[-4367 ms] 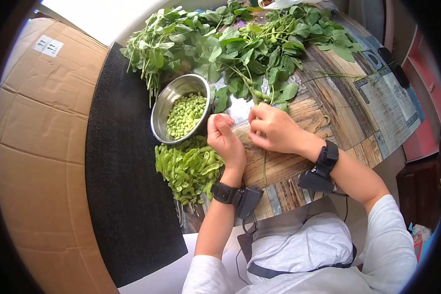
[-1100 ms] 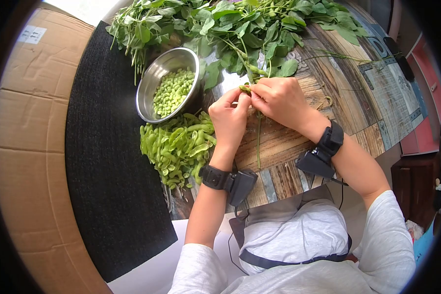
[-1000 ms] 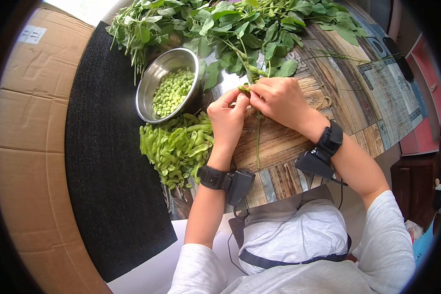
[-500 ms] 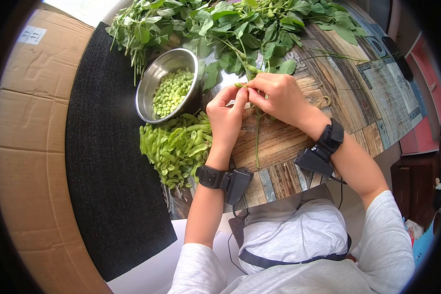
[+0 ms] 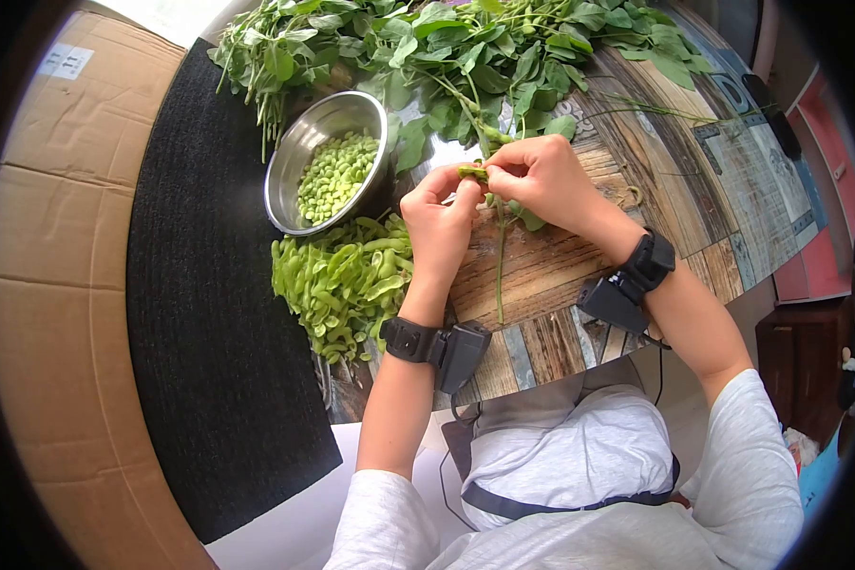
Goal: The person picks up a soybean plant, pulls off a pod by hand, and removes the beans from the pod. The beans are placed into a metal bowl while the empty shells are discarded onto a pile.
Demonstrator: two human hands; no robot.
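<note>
A small green soybean pod (image 5: 472, 172) sits between the fingertips of both hands, above the table. My left hand (image 5: 441, 204) pinches it from the left, thumb against the fingers. From the right, my right hand (image 5: 539, 178) grips the pod's other end with closed fingers. Under the hands lies a leafy soybean stalk (image 5: 500, 275), its bare stem pointing toward me. Left of my left hand, a steel bowl (image 5: 277, 180) holds shelled green beans (image 5: 334, 176). A heap of emptied pods (image 5: 342, 285) lies just below the bowl.
Leafy soybean plants (image 5: 427, 47) cover the table's far side. A black mat (image 5: 218, 313) runs along the left, beside a cardboard box (image 5: 76, 266). The wood-patterned table (image 5: 541, 275) ends close to my lap. Black straps with boxes (image 5: 432, 347) and cables sit on both wrists.
My right hand has shifted slightly, its knuckles a little higher and its wrist more to the right. More of the pod shows between the fingertips, and a leaf has appeared beneath the right hand.
</note>
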